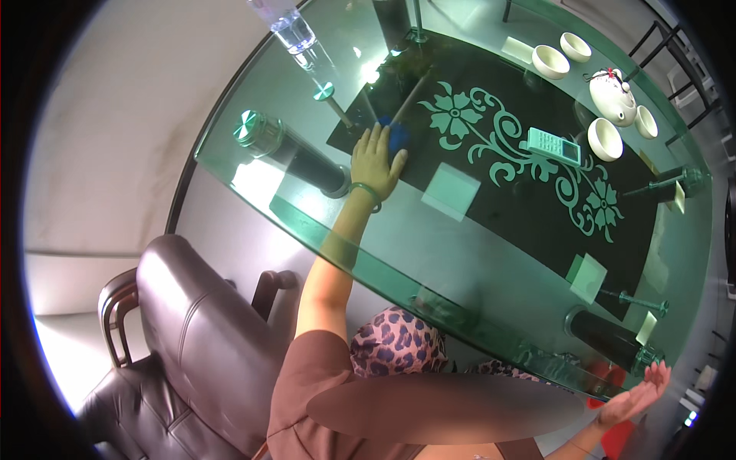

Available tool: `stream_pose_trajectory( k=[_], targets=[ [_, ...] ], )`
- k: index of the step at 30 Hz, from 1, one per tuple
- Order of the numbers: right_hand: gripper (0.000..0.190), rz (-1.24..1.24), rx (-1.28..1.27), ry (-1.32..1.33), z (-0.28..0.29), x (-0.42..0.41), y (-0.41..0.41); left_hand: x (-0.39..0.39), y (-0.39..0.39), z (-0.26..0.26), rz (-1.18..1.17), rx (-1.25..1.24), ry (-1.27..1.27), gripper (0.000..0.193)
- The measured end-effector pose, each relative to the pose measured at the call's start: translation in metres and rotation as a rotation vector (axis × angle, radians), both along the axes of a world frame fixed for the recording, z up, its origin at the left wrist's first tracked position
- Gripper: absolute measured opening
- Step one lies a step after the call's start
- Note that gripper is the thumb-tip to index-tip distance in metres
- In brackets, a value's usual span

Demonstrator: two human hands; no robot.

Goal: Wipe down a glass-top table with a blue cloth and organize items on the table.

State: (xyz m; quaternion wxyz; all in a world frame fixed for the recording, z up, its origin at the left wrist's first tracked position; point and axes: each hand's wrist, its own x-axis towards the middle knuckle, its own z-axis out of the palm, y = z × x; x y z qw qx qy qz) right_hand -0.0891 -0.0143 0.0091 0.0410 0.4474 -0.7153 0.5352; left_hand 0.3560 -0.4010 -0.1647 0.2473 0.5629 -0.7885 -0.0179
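Seen through the green glass tabletop (506, 322), my left hand (376, 158) lies palm down at the dark lower panel's left end. A blurred blue cloth (398, 137) shows beside and beyond its fingers, pressed under them; how far it extends below the palm is hidden. A green bangle (368, 192) circles that wrist. The dark panel (517, 213) bears a pale floral pattern, with a white remote control (555, 146) over it. At the lower right, my right hand (638, 394) is raised by the glass edge, fingers spread, holding nothing.
A white teapot (610, 98) and several cups, one of them (605, 140) in front, stand at upper right. A clear drinking glass (293, 31) is at upper left. Dark table legs (305, 161) and metal posts rise under the glass. A brown leather armchair (213, 345) stands at lower left.
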Motion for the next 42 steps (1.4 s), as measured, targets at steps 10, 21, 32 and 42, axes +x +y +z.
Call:
stream_pose_trajectory(
  k=[10,21,32,42],
  targets=[
    [0.046,-0.208,0.153,0.144,-0.013,0.003,-0.013,0.006,-0.070,0.006,-0.025,0.116,-0.183,0.057],
    [0.049,-0.243,0.276,0.255,-0.007,0.014,-0.016,-0.155,0.057,0.032,-0.766,0.363,-0.097,0.063],
    [0.053,-0.233,0.151,0.252,-0.008,0.018,-0.014,-0.101,-0.020,-0.013,-0.150,-0.011,-0.136,0.057],
    [0.011,0.607,0.305,0.712,-0.020,0.107,0.013,-0.187,0.064,0.028,-0.523,0.116,0.683,0.047]
  ],
)
